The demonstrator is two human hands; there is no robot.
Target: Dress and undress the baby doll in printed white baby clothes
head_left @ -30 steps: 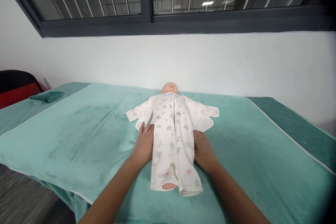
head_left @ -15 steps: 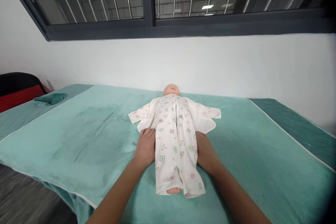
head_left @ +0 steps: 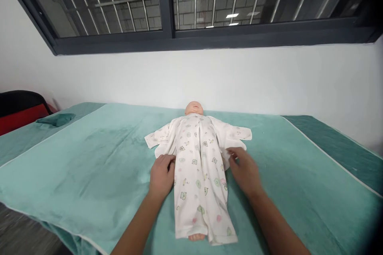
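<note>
A baby doll (head_left: pixel 194 108) lies on its back with its head at the far side and a bare foot (head_left: pixel 196 237) showing at the near end. Printed white trousers (head_left: pixel 200 183) cover its front up to the chest, over a white baby shirt (head_left: pixel 169 137) with its sleeves spread out. At the left edge of the trousers is my left hand (head_left: pixel 162 173), fingers curled against the cloth; what they grip is hidden. On the other side, my right hand (head_left: pixel 245 169) pinches the white shirt's lower edge between thumb and fingers.
A light green plush cover (head_left: pixel 104 167) lies under the doll, with darker green cloth (head_left: pixel 326 139) at the right. A white wall (head_left: pixel 134 75) and a barred window (head_left: pixel 167 42) rise behind. A black and red object (head_left: pixel 24 113) stands far left.
My right hand has drawn outward from the trousers' side and now lifts the shirt edge. My left hand has shifted slightly outward. The whole view has tilted up a little.
</note>
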